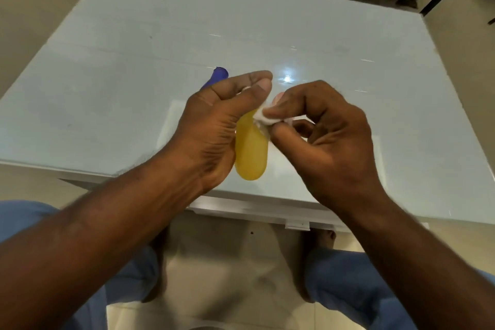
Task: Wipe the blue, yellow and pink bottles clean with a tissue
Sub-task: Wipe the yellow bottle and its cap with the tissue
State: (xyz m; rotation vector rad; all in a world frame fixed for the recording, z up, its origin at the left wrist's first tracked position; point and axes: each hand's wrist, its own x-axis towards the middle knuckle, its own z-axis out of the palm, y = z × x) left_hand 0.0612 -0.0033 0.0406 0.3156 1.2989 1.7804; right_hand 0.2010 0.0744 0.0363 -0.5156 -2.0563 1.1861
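The likeliest slip here is the yellow bottle [251,153] sliding out of the left hand [214,126], which holds it only near its upper part, thumb and fingers curled around the neck end while the rounded base hangs free above the near edge of the glass table [112,61]; a firm rub from the side could twist it loose, and it would probably drop onto the glass or past the edge to the floor. The right hand [326,139] is closed narrowly, its fingertips pinching a small wad of white tissue [263,116] against the upper side of the bottle, and so small a pad could tear, bunch up or skip over parts of the surface, leaving patches unwiped. The blue bottle [218,77] lies on the table just beyond the left hand, mostly hidden by it, and a careless sweep might knock it rolling. A hint of pink shows behind the right fingers, perhaps the pink bottle, but too little is visible to be sure. The yellow bottle itself looks smooth, translucent and slightly glossy, with a plump oval body and rounded bottom; its cap end is covered by the fingers, and no dirt can be made out on it.
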